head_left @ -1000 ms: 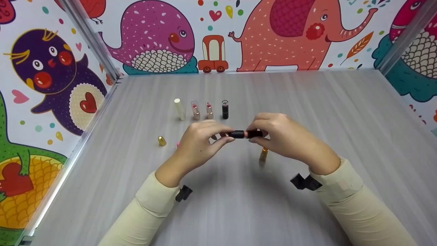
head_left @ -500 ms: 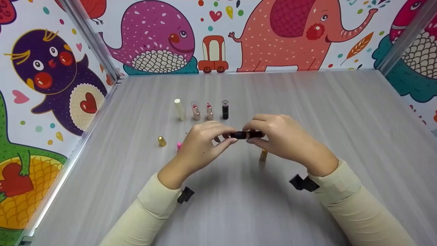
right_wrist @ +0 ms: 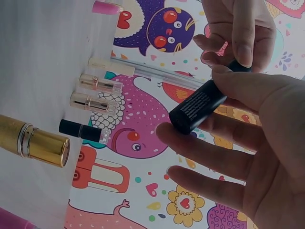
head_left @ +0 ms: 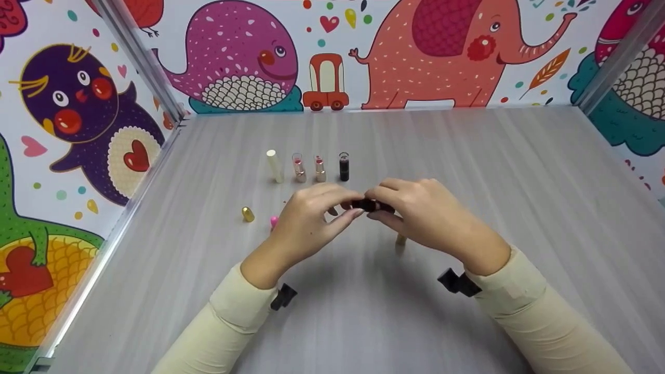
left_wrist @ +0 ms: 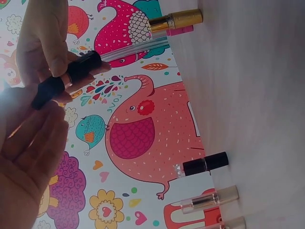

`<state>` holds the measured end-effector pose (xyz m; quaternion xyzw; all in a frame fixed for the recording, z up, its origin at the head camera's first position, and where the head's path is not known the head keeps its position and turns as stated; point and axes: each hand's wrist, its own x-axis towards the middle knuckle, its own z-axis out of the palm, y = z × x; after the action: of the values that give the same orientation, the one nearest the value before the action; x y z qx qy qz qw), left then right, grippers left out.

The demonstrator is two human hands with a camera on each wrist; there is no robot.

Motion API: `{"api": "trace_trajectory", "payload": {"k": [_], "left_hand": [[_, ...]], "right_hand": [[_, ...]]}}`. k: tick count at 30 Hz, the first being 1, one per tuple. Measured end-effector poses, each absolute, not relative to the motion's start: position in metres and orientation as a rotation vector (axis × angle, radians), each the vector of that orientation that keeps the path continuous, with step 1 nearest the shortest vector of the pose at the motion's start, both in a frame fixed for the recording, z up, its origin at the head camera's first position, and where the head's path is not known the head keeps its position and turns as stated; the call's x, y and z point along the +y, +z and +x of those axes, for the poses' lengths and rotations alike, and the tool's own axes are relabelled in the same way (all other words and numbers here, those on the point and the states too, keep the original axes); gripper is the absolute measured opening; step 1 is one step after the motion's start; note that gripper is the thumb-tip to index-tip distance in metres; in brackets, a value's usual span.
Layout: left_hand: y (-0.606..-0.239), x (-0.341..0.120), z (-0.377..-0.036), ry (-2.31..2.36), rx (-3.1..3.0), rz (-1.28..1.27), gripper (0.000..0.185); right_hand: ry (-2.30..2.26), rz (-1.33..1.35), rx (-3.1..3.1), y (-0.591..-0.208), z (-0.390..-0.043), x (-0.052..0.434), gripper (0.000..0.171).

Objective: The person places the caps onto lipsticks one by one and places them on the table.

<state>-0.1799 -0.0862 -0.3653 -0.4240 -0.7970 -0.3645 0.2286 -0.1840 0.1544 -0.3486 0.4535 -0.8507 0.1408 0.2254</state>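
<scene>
Slim black tube [left_wrist: 85, 66] with a narrow coppery band [left_wrist: 67, 79] between its two parts and small pale print [right_wrist: 194, 105]; left hand [head_left: 311, 217] and right hand [head_left: 431, 215] pinch opposite ends.

Pale grey worktop [head_left: 493, 156], faint streaked wood grain, soft shadow over its middle. Rear wall [head_left: 356, 78] along far edge: white, printed with purple whale [head_left: 234, 47] toward far left corner, small red car [head_left: 326, 83] near middle, coral elephant [head_left: 441, 57] right of it. Left wall [head_left: 67, 179]: purple penguin [head_left: 67, 93], green-and-orange creature [head_left: 31, 280] lower down. Right wall [head_left: 654, 161] partly visible. Metallic-looking posts [head_left: 140, 57] at both far corners. Bright strip [head_left: 82, 288] along left edge. Reddish reflection near far edge. Strong glare at left of left wrist view.
</scene>
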Motion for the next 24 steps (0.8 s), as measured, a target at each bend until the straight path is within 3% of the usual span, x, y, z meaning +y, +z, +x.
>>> {"api": "trace_trajectory", "payload": {"k": [15, 20, 24], "left_hand": [[-0.363, -0.088, -0.185, -1.024, -2.196, -1.141, 0.014], [-0.352, -0.09, -0.188, -1.032, -2.189, -1.075, 0.017], [-0.338, -0.092, -0.193, -1.009, -2.207, -1.004, 0.017]], "right_hand": [[0.446, 1.224, -2.363, -0.344, -0.19, 0.167, 0.021], [0.466, 1.095, -2.491, -0.334, -0.196, 0.183, 0.021], [0.484, 0.922, -2.619, -0.327, -0.203, 0.199, 0.031]]}}
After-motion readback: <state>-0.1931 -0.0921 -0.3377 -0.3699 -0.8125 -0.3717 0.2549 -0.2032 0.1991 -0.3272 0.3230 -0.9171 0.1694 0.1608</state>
